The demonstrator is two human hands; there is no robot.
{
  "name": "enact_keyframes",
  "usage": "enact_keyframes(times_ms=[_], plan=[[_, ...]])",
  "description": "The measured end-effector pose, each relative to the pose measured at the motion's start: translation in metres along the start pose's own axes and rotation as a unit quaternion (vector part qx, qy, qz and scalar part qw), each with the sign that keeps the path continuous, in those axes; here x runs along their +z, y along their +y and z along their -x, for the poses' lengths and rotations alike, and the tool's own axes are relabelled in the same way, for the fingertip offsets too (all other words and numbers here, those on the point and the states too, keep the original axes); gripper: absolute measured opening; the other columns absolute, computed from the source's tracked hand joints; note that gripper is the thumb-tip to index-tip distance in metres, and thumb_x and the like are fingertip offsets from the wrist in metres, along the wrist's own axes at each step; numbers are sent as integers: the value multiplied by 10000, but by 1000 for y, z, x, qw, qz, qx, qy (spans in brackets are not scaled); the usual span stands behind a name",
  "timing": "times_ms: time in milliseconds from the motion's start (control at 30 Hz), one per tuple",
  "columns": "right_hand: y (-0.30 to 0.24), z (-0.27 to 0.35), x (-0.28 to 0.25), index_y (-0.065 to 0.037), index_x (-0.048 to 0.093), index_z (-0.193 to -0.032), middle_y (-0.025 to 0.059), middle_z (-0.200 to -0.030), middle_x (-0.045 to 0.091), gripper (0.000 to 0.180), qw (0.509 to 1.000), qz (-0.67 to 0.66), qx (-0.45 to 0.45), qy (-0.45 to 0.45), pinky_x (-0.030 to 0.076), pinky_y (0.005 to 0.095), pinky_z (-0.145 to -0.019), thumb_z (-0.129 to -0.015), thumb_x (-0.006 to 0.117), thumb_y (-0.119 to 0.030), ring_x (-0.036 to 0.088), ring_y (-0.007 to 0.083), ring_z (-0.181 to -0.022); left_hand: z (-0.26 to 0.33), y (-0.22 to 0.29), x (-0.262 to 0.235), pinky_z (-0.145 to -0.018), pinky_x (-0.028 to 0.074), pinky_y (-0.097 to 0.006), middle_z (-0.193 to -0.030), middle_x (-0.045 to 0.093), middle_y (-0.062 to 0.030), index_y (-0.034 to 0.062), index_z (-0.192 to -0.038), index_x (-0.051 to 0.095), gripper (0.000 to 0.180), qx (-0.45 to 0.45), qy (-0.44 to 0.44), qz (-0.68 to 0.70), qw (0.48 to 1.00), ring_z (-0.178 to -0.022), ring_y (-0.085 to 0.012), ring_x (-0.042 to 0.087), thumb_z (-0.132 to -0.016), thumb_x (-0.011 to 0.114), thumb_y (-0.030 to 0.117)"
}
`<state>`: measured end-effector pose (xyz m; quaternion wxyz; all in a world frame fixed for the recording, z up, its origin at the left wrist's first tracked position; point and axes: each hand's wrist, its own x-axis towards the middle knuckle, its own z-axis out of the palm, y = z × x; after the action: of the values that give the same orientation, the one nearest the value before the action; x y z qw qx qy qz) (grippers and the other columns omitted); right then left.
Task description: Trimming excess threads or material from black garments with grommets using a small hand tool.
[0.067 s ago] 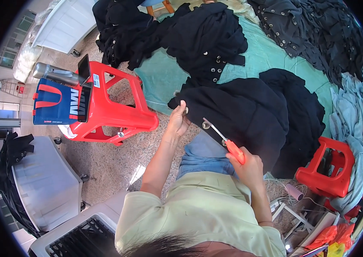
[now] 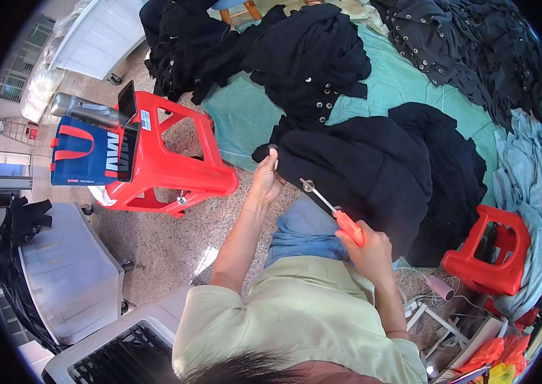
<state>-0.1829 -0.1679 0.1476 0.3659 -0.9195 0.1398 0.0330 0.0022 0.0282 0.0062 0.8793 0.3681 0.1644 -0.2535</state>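
I count two red plastic stools [image 2: 168,168] [image 2: 492,256]. I see one orange-handled tool [image 2: 338,214] and one blue bag [image 2: 85,153].

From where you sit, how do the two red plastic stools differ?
The stool on the left looks bigger and lies tipped over on the speckled floor, with a blue bag and a metal flask on it. The stool on the right looks smaller, stands upright beside the grey-blue clothes, and its seat is bare. Both are red plastic with open cut-out sides.

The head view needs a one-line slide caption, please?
Left hand pinches black garment edge; right hand grips orange-handled tool.
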Motion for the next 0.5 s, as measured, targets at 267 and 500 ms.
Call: enact_keyframes(times_ms=[267,500], plan=[[-2,-3,6,-55,599,-821,165,-589,593,313,999,-30,2,22,461,433,-505,-819,688,-356,604,386,-584,6,3,14,-769,530,-348,-1022,659,-76,51,-1098,586,396,-18,-3,17,1000,-930,-201,646,-934,515,405],[11,1,-2,-60,592,-859,170,-638,611,323,995,-58,44,76,467,432,-522,-818,691,-364,611,397,-626,34,-28,14,-719,411,-240,-929,622,8,89,-1068,609,420,-113,-22,-219,969,-729,-76,509,-852,645,448]])
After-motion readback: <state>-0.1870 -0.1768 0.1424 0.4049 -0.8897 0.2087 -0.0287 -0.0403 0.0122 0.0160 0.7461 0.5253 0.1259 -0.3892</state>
